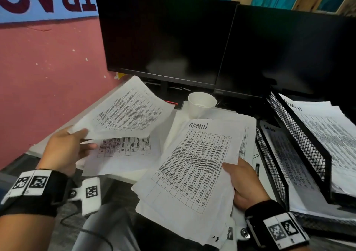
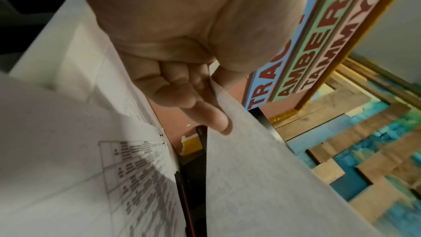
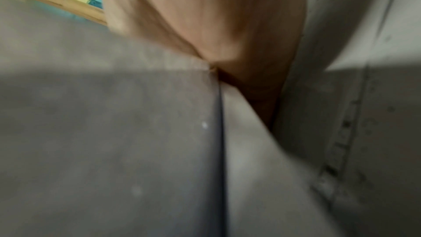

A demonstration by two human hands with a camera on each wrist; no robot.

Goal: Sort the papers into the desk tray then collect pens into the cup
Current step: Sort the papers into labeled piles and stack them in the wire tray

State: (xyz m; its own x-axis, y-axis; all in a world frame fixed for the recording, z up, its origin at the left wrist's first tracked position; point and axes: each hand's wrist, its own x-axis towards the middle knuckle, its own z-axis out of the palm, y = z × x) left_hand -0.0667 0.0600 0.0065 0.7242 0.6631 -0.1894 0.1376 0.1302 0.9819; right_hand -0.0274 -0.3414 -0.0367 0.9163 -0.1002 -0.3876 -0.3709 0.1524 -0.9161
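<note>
My left hand [image 1: 77, 141] pinches the near corner of a printed sheet [image 1: 127, 110] and holds it lifted above another table sheet [image 1: 125, 148] on the desk; in the left wrist view the thumb and fingers [image 2: 205, 113] clamp that sheet's edge [image 2: 262, 168]. My right hand [image 1: 238, 175] grips a stack of papers headed "ADMIN" [image 1: 194, 166] at its right edge, held over my lap. In the right wrist view only blurred paper [image 3: 114, 132] and palm [image 3: 216, 24] show. A white paper cup [image 1: 201, 104] stands below the monitors. A dark pen [image 1: 257, 168] lies beside the tray.
A black mesh two-tier desk tray [image 1: 300, 141] at right holds papers in both tiers. Two dark monitors [image 1: 165, 42] stand behind. A pink wall [image 1: 48, 77] borders the left. A paper clip [image 1: 255, 156] lies near the pen. A cable [image 1: 84, 229] hangs below the desk edge.
</note>
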